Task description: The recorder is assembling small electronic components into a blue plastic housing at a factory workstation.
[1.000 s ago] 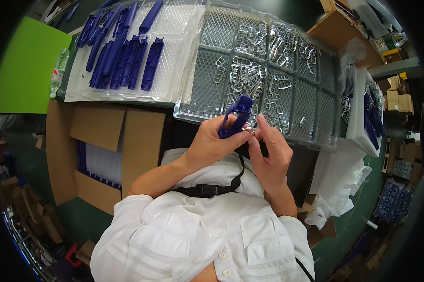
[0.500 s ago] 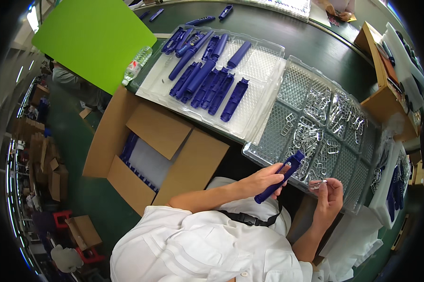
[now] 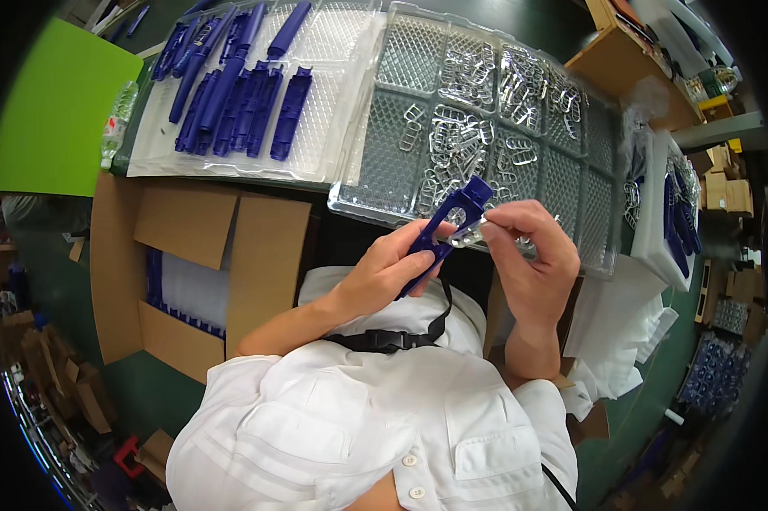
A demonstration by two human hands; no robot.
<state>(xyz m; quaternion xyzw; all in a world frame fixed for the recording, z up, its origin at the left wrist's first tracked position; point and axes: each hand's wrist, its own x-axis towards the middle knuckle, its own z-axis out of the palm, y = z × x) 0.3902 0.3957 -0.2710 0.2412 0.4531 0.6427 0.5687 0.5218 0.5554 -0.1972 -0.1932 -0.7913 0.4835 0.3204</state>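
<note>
My left hand (image 3: 392, 262) is closed around a long dark blue plastic housing (image 3: 469, 201), tilted up to the right, with an oval opening in its side. A small silver metal piece (image 3: 466, 237) is pinched between the thumb and fingertips of my right hand (image 3: 535, 255), right at the edge of that opening. Fingers partly hide where the two parts meet. Just beyond my hands lies a clear compartment tray (image 3: 385, 183) with heaps of looped silver metal pieces (image 3: 462, 143). To its left, blue half-shells (image 3: 292, 117) rest on another clear tray (image 3: 328, 106).
Below the left tray stands an open cardboard box (image 3: 267, 277) with blue parts inside. A plastic bottle (image 3: 121, 119) is beside a green board (image 3: 51, 119). On the right are a white bin (image 3: 650, 223) with blue and metal parts, and a wooden shelf (image 3: 609, 60).
My right hand has brought the metal piece from over the compartment tray up to the blue housing. The housing now shows its oval opening. The whole view has shifted to the right.
</note>
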